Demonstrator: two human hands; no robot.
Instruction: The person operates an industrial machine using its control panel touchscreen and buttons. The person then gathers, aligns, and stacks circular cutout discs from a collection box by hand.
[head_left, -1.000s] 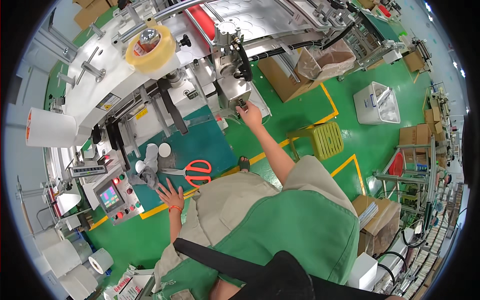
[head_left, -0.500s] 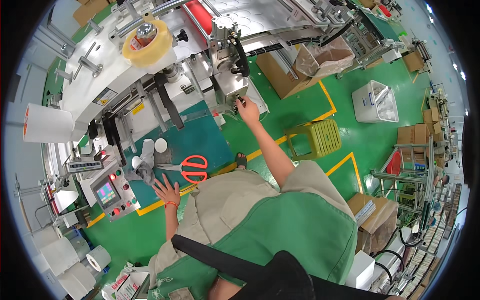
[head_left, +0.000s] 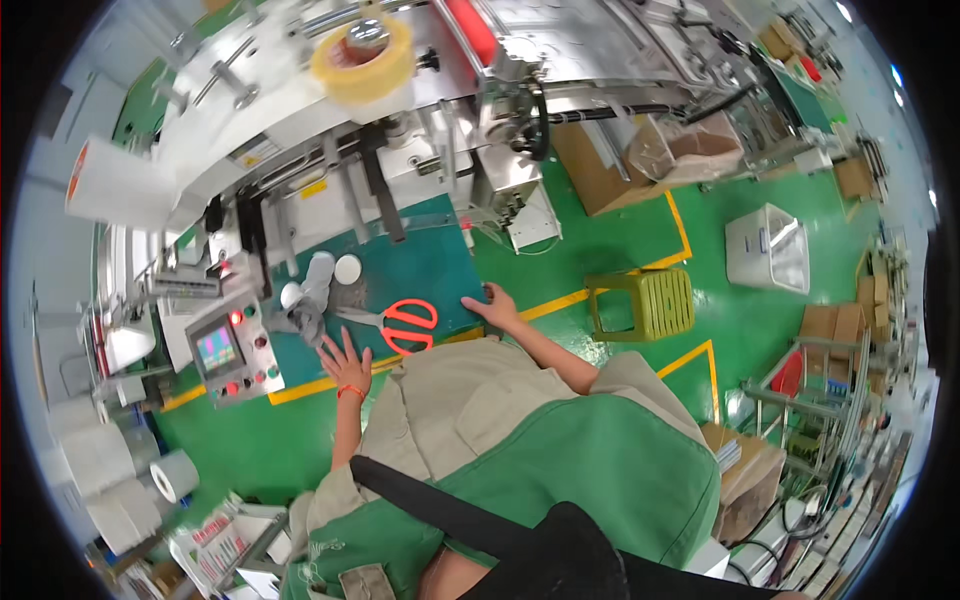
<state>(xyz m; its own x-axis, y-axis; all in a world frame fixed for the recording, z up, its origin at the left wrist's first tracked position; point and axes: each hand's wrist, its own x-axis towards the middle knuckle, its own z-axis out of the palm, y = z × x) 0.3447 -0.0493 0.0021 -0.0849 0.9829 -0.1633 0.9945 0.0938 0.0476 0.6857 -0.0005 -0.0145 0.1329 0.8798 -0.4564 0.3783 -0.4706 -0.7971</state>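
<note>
Looking down, we see our left hand [head_left: 346,366] splayed and empty, the grey cloth [head_left: 306,320] just beyond it; our right hand [head_left: 496,308], its grip apart, is at the green table [head_left: 440,265] edge; orange-handled scissors [head_left: 385,322] lie between our 2 hands.

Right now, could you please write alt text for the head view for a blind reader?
A person's left hand and right hand are at the edge of a teal work surface, with orange-handled scissors between them and gray crumpled material near the left. Beyond stands a white machine bearing a yellow tape roll.
</note>
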